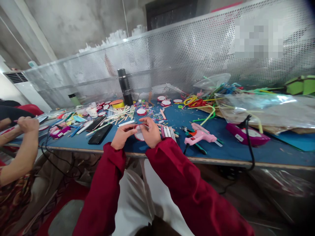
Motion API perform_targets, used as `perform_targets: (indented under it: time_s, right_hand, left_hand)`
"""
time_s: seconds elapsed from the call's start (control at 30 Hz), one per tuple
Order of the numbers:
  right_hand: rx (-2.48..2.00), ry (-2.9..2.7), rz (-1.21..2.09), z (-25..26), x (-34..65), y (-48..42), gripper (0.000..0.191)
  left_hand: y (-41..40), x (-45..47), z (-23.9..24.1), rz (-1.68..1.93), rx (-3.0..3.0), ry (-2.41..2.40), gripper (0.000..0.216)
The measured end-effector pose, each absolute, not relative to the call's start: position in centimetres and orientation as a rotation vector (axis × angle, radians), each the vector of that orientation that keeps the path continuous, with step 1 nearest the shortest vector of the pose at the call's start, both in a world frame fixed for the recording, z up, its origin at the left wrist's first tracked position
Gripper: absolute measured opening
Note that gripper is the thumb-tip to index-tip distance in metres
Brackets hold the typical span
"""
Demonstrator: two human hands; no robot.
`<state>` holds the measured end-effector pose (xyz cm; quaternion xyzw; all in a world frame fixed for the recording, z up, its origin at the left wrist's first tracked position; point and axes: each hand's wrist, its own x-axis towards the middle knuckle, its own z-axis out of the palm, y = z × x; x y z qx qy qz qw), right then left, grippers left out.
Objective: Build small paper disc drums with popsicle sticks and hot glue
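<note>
Over the table's front edge, my left hand [121, 135] pinches the left side of a small white round disc [139, 135]. From the other side my right hand [152, 133] closes on the same disc, its fingers covering much of it. Similar white discs with red rims, one of them a red-rimmed disc [141, 112], lie farther back. Just right of my right hand are several white sticks [167, 132]. A pink glue gun [200, 134] rests farther right, beside green-handled pliers [200, 149].
A black phone [100, 134] lies left of my hands, near a pile of paper sticks [123, 113]. A black flask [125, 87] stands behind. Purple box [247, 133] and plastic bags [268, 109] occupy the right. A co-worker's hand [28, 124] is at far left.
</note>
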<state>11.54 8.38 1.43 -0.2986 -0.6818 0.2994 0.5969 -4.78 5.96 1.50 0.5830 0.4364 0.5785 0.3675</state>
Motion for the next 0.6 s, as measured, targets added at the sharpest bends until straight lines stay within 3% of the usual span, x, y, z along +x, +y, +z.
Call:
perform_targets:
  time_s: [0.33, 0.6]
  right_hand:
    - [-0.79, -1.838, 0.43, 2.0, 11.5, 7.3, 0.029]
    - [-0.658, -1.876, 0.482, 1.7, 11.5, 7.8, 0.031]
  left_hand:
    - [5.8, -4.9, 1.6, 1.523, 1.806, 1.397, 0.027]
    - [5.5, -4.7, 2.1, 1.454, 1.887, 1.432, 0.031]
